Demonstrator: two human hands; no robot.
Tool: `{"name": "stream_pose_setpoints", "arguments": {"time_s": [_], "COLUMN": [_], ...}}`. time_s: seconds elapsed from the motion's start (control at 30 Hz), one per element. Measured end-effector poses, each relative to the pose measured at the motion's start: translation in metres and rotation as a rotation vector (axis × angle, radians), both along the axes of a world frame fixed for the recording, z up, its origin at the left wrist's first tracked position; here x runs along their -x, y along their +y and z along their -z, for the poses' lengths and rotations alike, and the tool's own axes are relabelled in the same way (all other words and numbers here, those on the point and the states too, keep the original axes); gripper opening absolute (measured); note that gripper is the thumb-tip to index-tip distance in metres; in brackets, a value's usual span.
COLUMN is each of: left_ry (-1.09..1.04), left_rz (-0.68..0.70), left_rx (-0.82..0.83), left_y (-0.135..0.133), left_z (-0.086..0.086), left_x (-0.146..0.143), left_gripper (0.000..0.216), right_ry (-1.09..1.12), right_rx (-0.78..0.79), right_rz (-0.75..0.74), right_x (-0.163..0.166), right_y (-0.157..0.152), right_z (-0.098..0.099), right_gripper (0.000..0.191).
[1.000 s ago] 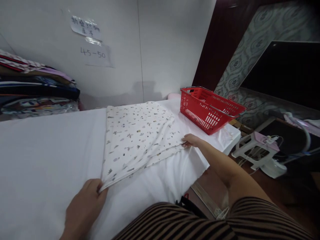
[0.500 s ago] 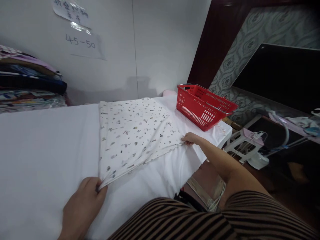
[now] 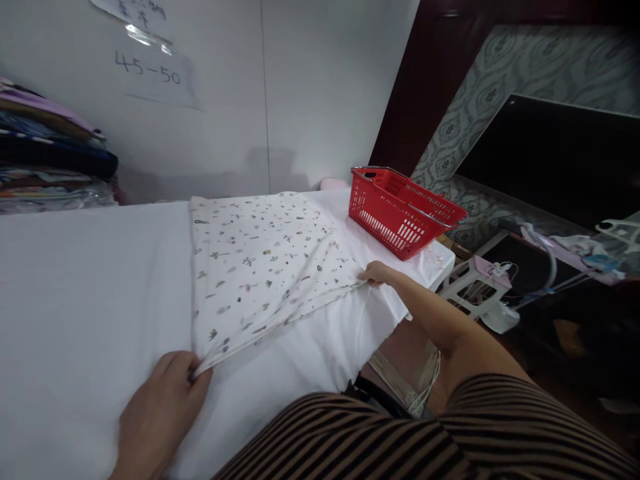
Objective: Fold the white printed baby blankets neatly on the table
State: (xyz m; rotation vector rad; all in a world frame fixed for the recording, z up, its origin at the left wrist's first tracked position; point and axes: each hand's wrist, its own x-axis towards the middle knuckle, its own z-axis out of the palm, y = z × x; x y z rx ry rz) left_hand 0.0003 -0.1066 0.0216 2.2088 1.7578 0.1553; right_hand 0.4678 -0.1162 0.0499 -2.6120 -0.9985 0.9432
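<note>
A white cloth with small printed plants and animals point(image 3: 265, 260) lies spread, doubled over, on a table with a white cover point(image 3: 100, 287). Its near left corner is pinched in my left hand point(image 3: 163, 400), between thumb and fingers. On the right, my right hand point(image 3: 377, 273) grips the other near corner. The near edge runs taut between both hands, and creases fan across the cloth toward the right hand. The kind of cloth item is not clear.
A red plastic basket point(image 3: 395, 217) stands at the table's right end. Stacked folded fabrics point(image 3: 50, 147) sit at the back left, by a white wall point(image 3: 215, 133) with paper signs. Beyond the table's right edge are a white stool point(image 3: 473, 283) and a dark screen point(image 3: 560, 153).
The view has shifted slightly, so everything sits a little further left. Both hands still hold the cloth's corners, and the cloth's lie is nearly the same.
</note>
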Motion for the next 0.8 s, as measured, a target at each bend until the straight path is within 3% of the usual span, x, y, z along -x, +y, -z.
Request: {"name": "stream_pose_setpoints", "arguments": {"time_s": [0.3,0.53,0.8], "left_ry": [-0.018,-0.005,0.005], "left_rz": [0.006,0.014,0.010], "left_rx": [0.018,0.022,0.018], "left_y": [0.001,0.001,0.002], "left_z": [0.001,-0.001,0.001], "left_x": [0.000,-0.001,0.000], "left_gripper": [0.026,0.027,0.027], "right_ry": [0.031,0.151,0.161], "right_rx": [-0.043,-0.180,-0.065], "right_rz": [-0.001,-0.024,0.023], "right_x": [-0.005,-0.009,-0.011], "right_y": [-0.002,0.005,-0.002], "right_z": [0.001,-0.004,0.008], "right_gripper": [0.032,0.026,0.033]}}
